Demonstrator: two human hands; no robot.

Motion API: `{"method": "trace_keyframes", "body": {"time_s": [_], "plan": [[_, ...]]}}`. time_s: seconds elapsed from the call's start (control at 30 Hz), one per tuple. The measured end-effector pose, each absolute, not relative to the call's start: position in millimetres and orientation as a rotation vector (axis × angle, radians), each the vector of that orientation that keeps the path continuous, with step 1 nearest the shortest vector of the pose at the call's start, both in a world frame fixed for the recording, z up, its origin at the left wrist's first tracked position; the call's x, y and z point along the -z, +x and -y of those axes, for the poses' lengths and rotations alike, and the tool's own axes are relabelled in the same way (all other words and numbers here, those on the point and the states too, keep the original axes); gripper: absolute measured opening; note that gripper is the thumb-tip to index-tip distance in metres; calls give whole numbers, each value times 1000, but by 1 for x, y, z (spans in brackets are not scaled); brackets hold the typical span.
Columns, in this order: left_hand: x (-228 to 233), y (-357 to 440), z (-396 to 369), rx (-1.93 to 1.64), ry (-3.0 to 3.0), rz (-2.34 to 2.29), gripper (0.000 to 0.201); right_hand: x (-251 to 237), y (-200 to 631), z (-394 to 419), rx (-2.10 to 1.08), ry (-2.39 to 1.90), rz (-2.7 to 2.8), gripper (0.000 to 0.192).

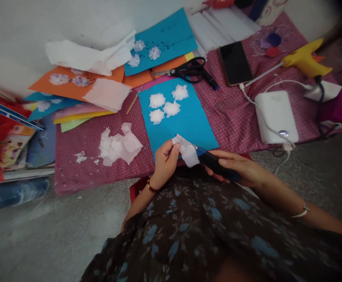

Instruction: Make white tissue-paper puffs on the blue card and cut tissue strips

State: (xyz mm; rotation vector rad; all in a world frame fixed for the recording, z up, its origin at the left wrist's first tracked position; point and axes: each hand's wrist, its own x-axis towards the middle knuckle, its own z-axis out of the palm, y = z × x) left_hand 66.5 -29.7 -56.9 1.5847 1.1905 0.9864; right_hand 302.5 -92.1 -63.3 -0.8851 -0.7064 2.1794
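Note:
My left hand (165, 162) pinches a small piece of white tissue paper (189, 152) over the near edge of a blue sheet (188, 117). My right hand (241, 166) is wrapped round dark-handled scissors (213, 161), their blade end at the right side of the tissue; blur hides the exact contact. Several crumpled white paper flowers (163, 103) sit on the upper part of the blue sheet. A heap of torn and folded tissue (118, 145) lies to the left, with small scraps (81, 157) beside it.
Black scissors (188, 70) and a marker (210, 80) lie beyond the blue sheet. A phone (235, 62), white power bank (276, 117) with cables and yellow glue gun (306, 60) are at the right. Coloured sheets (100, 80) with paper flowers are stacked at back left.

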Motion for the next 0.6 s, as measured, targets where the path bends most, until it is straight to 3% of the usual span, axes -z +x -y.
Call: {"method": "trace_keyframes", "body": {"time_s": [0.6], "plan": [[67, 62, 29, -946, 1610, -1113, 38, 57, 306, 89, -2207, -970, 705, 51]]}}
